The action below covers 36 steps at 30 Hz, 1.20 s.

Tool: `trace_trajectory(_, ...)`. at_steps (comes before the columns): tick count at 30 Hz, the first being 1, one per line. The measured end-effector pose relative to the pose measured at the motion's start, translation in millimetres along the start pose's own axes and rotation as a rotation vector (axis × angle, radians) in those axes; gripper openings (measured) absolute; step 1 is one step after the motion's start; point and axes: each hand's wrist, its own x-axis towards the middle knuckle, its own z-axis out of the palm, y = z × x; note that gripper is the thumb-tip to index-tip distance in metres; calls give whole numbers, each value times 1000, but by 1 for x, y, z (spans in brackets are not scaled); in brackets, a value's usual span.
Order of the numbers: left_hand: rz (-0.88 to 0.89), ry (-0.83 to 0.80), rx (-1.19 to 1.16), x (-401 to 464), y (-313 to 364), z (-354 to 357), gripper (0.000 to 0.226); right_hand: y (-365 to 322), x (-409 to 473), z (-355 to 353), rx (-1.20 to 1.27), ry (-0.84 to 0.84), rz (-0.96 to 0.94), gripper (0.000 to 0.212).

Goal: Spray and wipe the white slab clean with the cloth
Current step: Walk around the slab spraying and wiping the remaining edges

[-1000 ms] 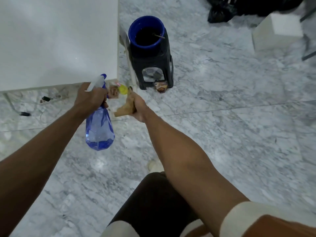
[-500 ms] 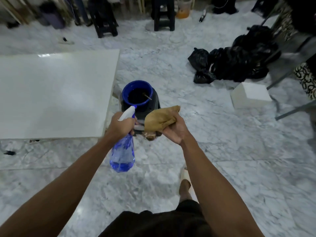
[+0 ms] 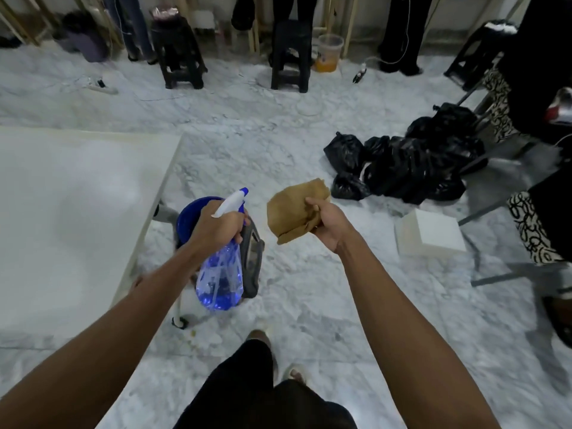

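The white slab (image 3: 71,212) fills the left side of the view, a low flat surface above the marble floor. My left hand (image 3: 216,226) grips the neck of a clear blue spray bottle (image 3: 221,277) with a white trigger head, just right of the slab's edge. The bottle hangs down with blue liquid in its bottom. My right hand (image 3: 329,222) holds a folded tan cloth (image 3: 295,209) in the air, to the right of the bottle and away from the slab.
A blue bucket on a dark stool (image 3: 188,218) stands beside the slab, behind the bottle. Black bin bags (image 3: 402,168) and a white box (image 3: 430,232) lie on the floor at right. Dark stools (image 3: 178,54) stand at the back. My legs (image 3: 263,391) show below.
The view has risen from the floor to take in the room. Both hands have lifted, the cloth has come up off the floor in my right hand, and the hands have moved apart.
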Motion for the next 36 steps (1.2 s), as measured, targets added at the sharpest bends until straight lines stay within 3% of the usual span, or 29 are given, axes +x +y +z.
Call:
trace_trajectory(6, 60, 24, -14, 104, 54, 8, 19, -78, 102, 11, 86, -35, -1, 34)
trace_trajectory(12, 86, 33, -23, 221, 114, 2, 20, -160, 203, 34, 262, -178, 17, 58)
trace_trajectory(16, 82, 59, -3, 295, 156, -3, 22, -213, 264, 51, 190, -349, 31, 75)
trace_trajectory(20, 76, 118, -36, 373, 188, -11, 22, -260, 343, 76, -8, -419, 9, 43)
trace_trajectory(26, 41, 278, -75, 503, 231, -33, 20, -338, 495, 132, -177, -425, 7, 21)
trace_trajectory(32, -49, 450, -164, 589, 261, -75, 21, -399, 616, 228, -230, -537, 103, 26)
trace_trajectory(36, -138, 547, -230, 624, 266, -112, 20, -404, 663, 297, -237, -615, 161, 30)
